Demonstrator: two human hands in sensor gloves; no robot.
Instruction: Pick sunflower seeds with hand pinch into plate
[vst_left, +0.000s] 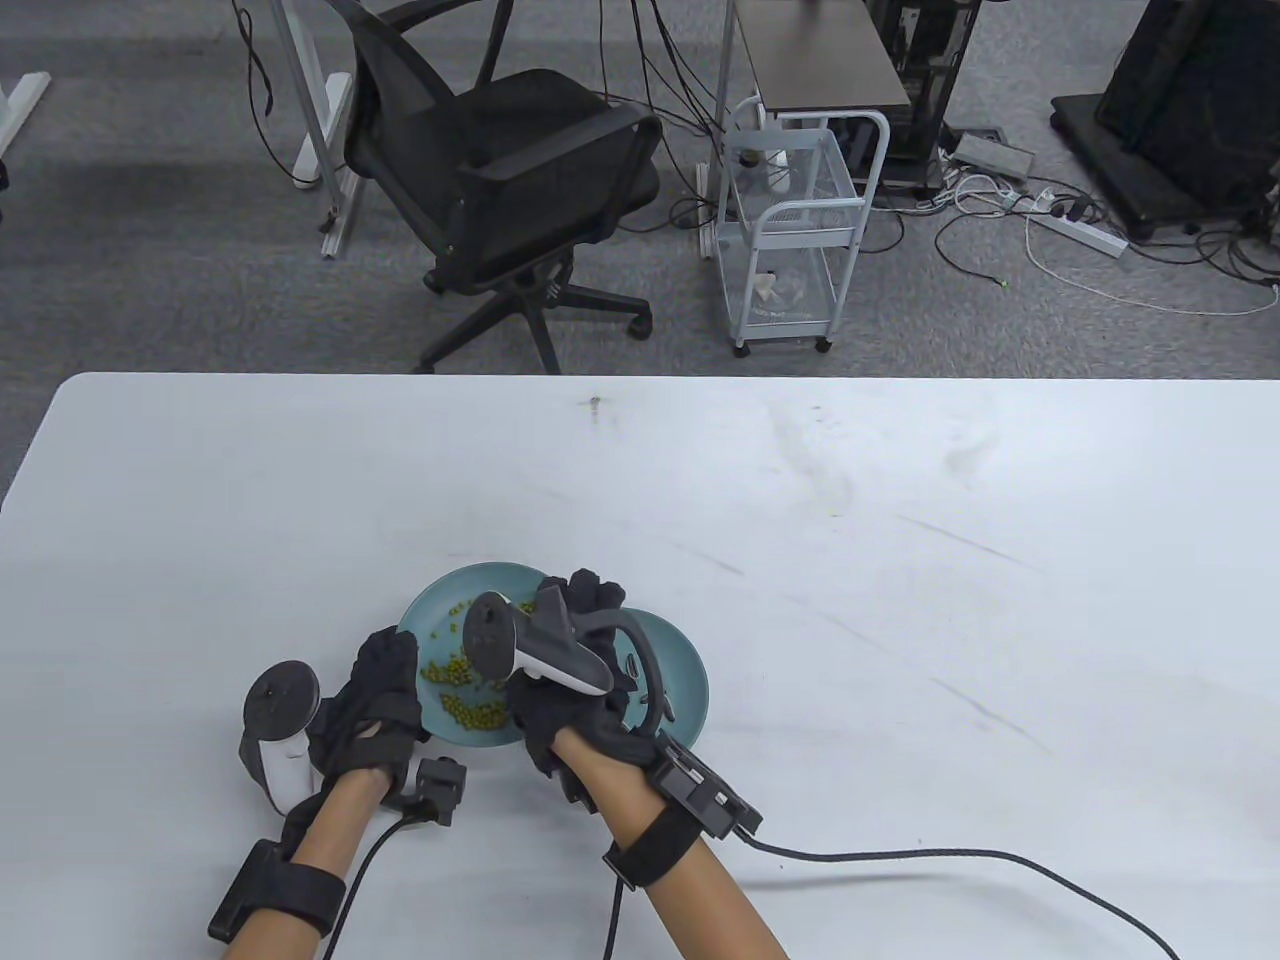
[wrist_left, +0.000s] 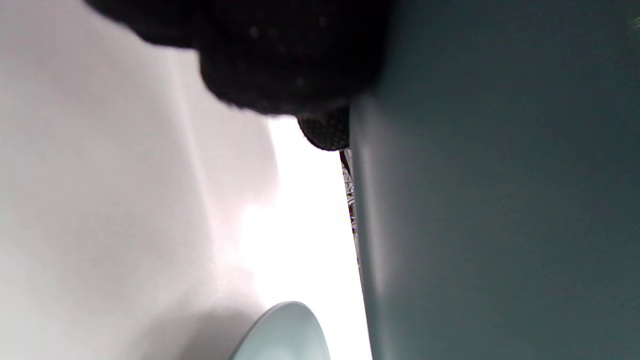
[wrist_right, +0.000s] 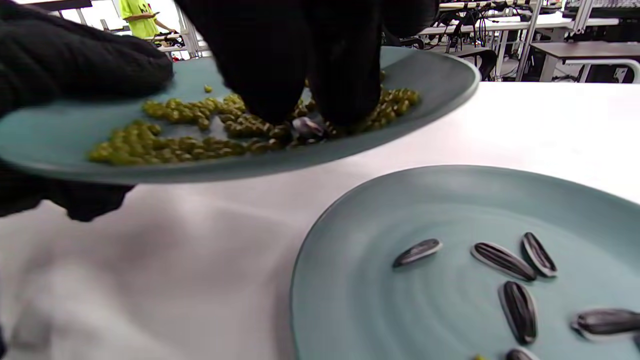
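Observation:
A teal plate (vst_left: 440, 615) holds many small green beans (wrist_right: 165, 142) with a sunflower seed (wrist_right: 307, 127) among them. My left hand (vst_left: 385, 680) grips this plate's left rim and holds it tilted off the table; its thumb (wrist_right: 75, 65) lies on the rim. My right hand (wrist_right: 307, 117) reaches into the plate from above, two fingertips (wrist_right: 270, 95) pinching the seed. A second teal plate (wrist_right: 360, 280) lies flat at the right, with several striped sunflower seeds (wrist_right: 502, 260) in it. The left wrist view shows the held plate's dark underside (wrist_left: 500, 200).
The white table (vst_left: 850, 560) spreads to the right and far side. A cable (vst_left: 900, 855) runs from my right wrist along the table's near right. Beyond the far edge stand an office chair (vst_left: 520, 180) and a white cart (vst_left: 790, 220).

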